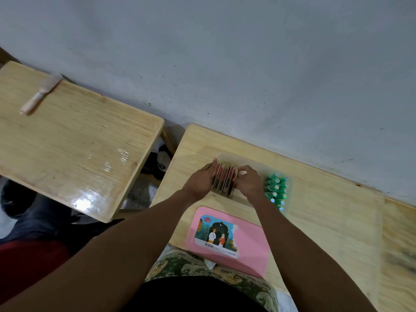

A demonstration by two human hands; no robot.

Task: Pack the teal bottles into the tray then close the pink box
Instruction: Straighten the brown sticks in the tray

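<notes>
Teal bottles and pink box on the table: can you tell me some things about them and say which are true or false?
1. The teal bottles lie to the right of the cartons. True.
2. The pink box sits by the wall. False: it lies at the near edge of the table.
3. The left hand and the right hand both touch the cartons. True.
4. The right hand holds a teal bottle. False: it holds the end of the cartons.

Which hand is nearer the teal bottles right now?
Right. The right hand is just left of the teal bottles, gripping the right end of the stack of small boxes. The left hand presses the stack's opposite side, farther away.
</notes>
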